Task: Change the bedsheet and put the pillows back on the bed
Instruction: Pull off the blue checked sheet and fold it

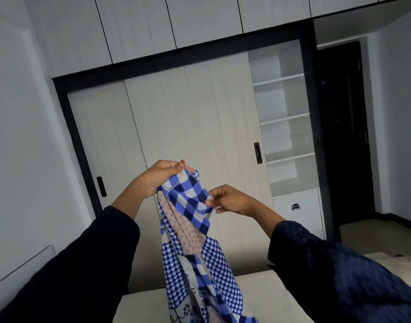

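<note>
Dark navy fabric left sleeve (71, 264): entered at the lower left edge, raised toward the middle.

Left grip (162, 177): bare hand, held highest; fingers and thumb are curled round a top corner of the sheet.

Blue-and-white checked patchwork cotton bedsheet (192, 248): held bunched in the air between both grips, its length hung down onto the bed.

Bare cream mattress of the bed (258, 297): seen below the sheet, uncovered. No pillows are in view.

Right grip (227, 199): bare hand, just beside and lower than the left; an edge of the same sheet is pinched between thumb and fingertips.

Dark navy patterned right sleeve (339, 271): entered at the lower right.

Pale wood-grain sliding wardrobe (188, 124) and white open shelves (286, 117): behind, well apart from the work.

Step judged: a sheet, probably the fresh one, is being sorted for its corners before spreading.

Next move judged: the edge is to be fed along until two corners are found, the grips drawn apart, and the limp cloth cast open over the mattress.
</note>
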